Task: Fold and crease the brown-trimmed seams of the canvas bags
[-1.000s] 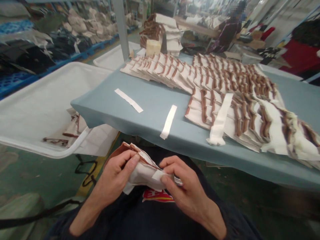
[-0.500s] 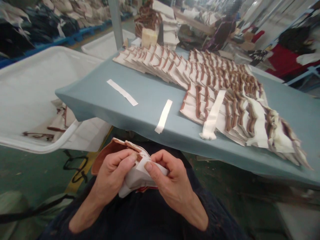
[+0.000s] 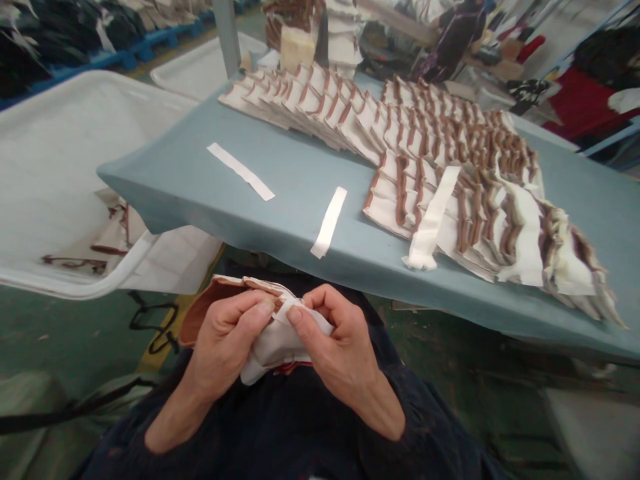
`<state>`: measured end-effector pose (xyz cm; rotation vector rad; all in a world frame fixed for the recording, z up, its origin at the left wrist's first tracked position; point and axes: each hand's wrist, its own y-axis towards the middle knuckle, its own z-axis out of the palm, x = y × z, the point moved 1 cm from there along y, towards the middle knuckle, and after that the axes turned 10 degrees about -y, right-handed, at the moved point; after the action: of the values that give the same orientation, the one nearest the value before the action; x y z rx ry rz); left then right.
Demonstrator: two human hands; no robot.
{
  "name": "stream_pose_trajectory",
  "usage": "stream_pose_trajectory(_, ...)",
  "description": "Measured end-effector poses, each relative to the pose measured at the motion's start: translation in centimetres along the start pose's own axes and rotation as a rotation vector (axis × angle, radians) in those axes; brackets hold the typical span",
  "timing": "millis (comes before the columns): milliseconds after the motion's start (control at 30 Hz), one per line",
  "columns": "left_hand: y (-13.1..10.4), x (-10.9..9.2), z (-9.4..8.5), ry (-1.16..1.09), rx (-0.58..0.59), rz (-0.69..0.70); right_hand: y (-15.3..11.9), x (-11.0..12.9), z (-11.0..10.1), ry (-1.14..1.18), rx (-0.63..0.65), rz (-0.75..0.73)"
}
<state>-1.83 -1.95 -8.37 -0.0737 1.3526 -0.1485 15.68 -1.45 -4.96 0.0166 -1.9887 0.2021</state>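
Observation:
Both hands are closed on one brown and white sewn piece [image 3: 275, 350], held above the lap in front of the table. My left hand [image 3: 233, 340] pinches its upper edge between thumb and fingers. My right hand [image 3: 340, 343] grips the white fabric on the other side, with the thumb on top of a white strip [image 3: 289, 308] near the seam. The two thumb tips are close together. Fingertips beneath the fabric are hidden. On the blue-grey table beyond lie one white strip [image 3: 241, 171] and another white strip [image 3: 329, 222].
Rows of overlapping brown and white pieces [image 3: 360, 120] cover the table's [image 3: 185, 180] far and right parts. A strip roll [image 3: 433, 223] lies on the nearer row. At the left stands a white bin [image 3: 95, 147] holding some pieces. A metal post [image 3: 227, 37] rises behind.
The view has shifted slightly, so the table and bin appear higher. Both hands keep their grip on the piece, and my right thumb sits a little closer to my left thumb.

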Motion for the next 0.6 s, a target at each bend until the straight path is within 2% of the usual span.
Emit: stream_pose_trajectory(600, 0.06, 0.43, 0.30, 0.088, 0.035, 0.062, 0.16, -0.60, -0.41, -0.023, -0.010, 0.010)
